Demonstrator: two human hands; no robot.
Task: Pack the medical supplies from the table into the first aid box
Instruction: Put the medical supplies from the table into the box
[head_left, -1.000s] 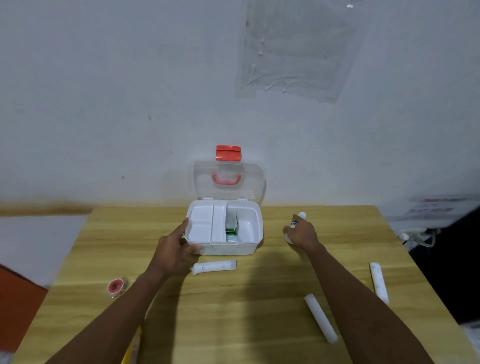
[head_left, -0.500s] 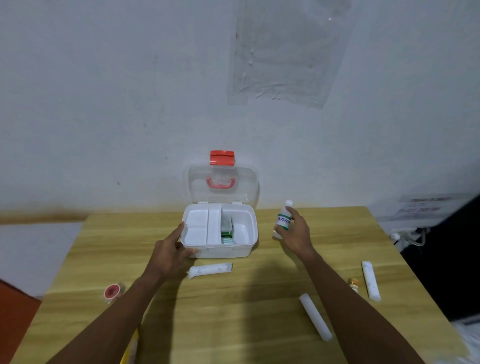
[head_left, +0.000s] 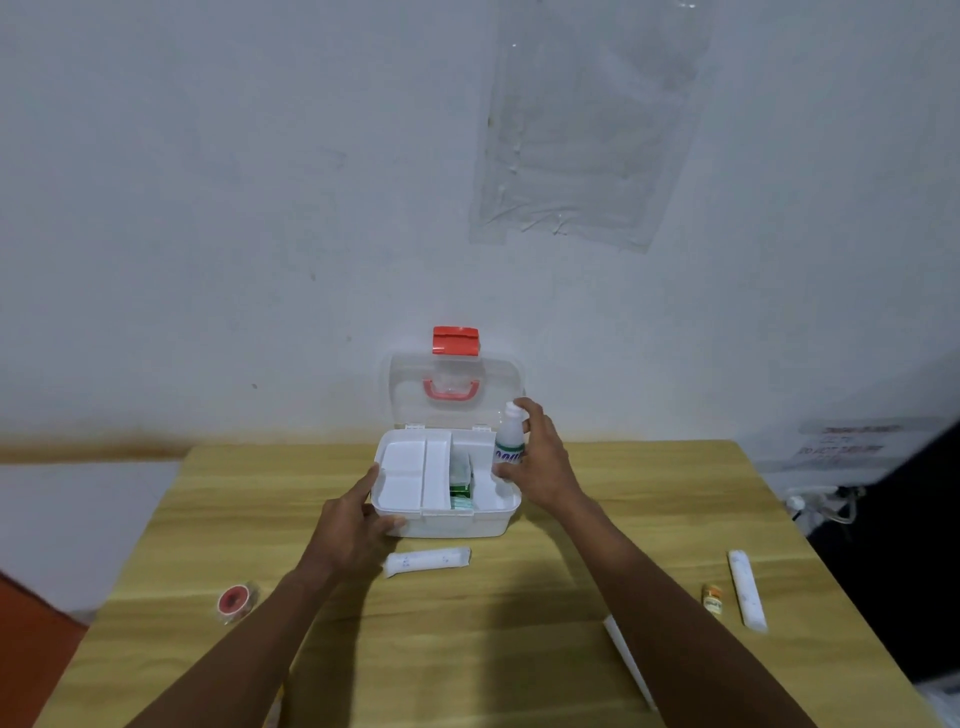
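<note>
Right hand (head_left: 540, 467) grips a bottle (head_left: 509, 441) upright over the box (head_left: 457, 525) (lid raised); left hand (head_left: 353, 525) clasps the box's left corner

The first aid box (head_left: 457, 522) stands at the table's (head_left: 467, 649) back; one packet (head_left: 427, 560) lies before it, the tape roll (head_left: 236, 601) far left, the small jar (head_left: 712, 598) right.
</note>
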